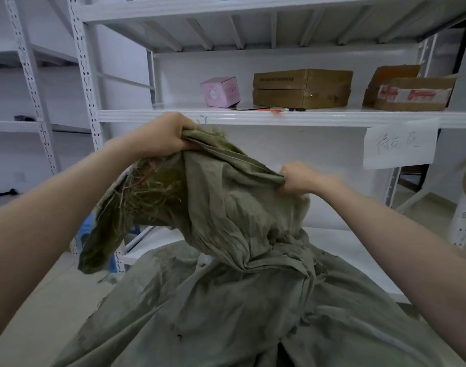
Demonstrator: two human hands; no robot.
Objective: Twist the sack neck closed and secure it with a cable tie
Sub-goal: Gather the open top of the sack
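Both hands hold the olive sack (221,313), which bulks just before the person against a white rack (87,83); the left hand (160,136) clenches bunched cloth at the frayed rim, lifted near the shelf edge (292,118); the right hand (303,181) pinches a fold lower down; the neck (266,250) is gathered and partly twisted between the arms. Behind, the shelf carries a pink box (220,91), a brown carton (302,88) and an open carton (409,92); a paper label (400,145) hangs from its edge; raised cloth hides part of the lower shelf.

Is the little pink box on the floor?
No, the pink box sits on the white shelf, beside a brown cardboard box.
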